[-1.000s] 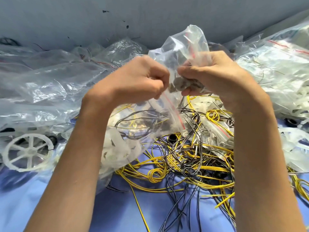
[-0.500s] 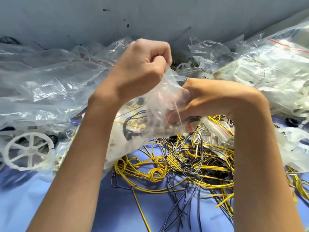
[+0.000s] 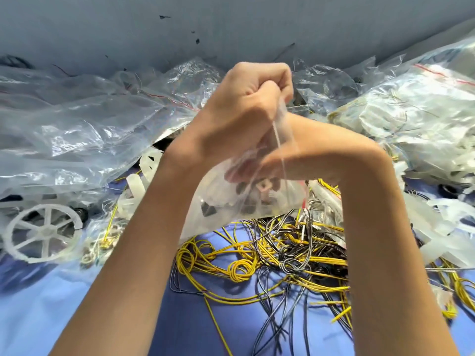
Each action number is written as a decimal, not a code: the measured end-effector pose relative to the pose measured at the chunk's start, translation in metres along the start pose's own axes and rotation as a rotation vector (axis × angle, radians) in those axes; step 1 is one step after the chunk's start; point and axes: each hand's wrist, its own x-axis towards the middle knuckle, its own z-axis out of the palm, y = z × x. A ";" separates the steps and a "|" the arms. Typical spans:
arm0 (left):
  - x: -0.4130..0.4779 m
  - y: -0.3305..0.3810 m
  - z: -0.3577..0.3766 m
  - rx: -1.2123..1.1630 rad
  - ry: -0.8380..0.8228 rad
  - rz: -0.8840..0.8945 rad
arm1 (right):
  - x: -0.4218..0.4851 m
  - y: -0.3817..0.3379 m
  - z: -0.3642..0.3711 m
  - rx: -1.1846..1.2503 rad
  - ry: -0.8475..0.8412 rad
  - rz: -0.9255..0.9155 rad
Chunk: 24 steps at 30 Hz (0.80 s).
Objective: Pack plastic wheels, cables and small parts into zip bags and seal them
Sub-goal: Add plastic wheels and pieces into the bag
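My left hand (image 3: pixel 244 116) is a fist that grips the top edge of a clear zip bag (image 3: pixel 221 211), holding it up above the table. My right hand (image 3: pixel 323 152) reaches into the bag's mouth from the right; its fingers show blurred through the plastic, fairly straight. Small grey and beige parts (image 3: pixel 262 192) lie loose in the bag just under those fingertips. A tangle of yellow and black cables (image 3: pixel 282 253) lies on the blue table (image 3: pixel 51 309) below the bag. A white spoked plastic wheel (image 3: pixel 42 232) lies at the left.
Large crumpled clear bags (image 3: pixel 77 129) pile up at the left and back. A filled bag of white parts (image 3: pixel 424 116) sits at the right, with loose white plastic pieces (image 3: pixel 452 227) below it. A grey wall (image 3: pixel 231 27) closes the far side.
My left hand lifted the bag's edge upward. My right hand, which held grey parts beside the bag, moved down and into its mouth; the parts now lie in the bag.
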 end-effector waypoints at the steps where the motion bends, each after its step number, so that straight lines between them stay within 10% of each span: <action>1: 0.001 -0.001 -0.003 -0.015 0.026 -0.008 | 0.001 0.000 0.001 0.040 0.008 -0.021; 8: 0.003 0.001 -0.004 -0.122 0.173 -0.010 | 0.011 0.003 0.010 -0.058 -0.175 0.014; 13: 0.005 0.000 -0.017 -0.207 0.320 -0.063 | 0.007 0.005 0.004 0.318 0.032 -0.056; 18: 0.005 0.014 -0.004 -0.512 0.231 0.051 | 0.013 0.003 0.009 0.086 -0.248 -0.075; 24: 0.007 -0.001 -0.013 -0.400 0.294 -0.072 | 0.002 0.007 -0.004 0.222 -0.061 -0.051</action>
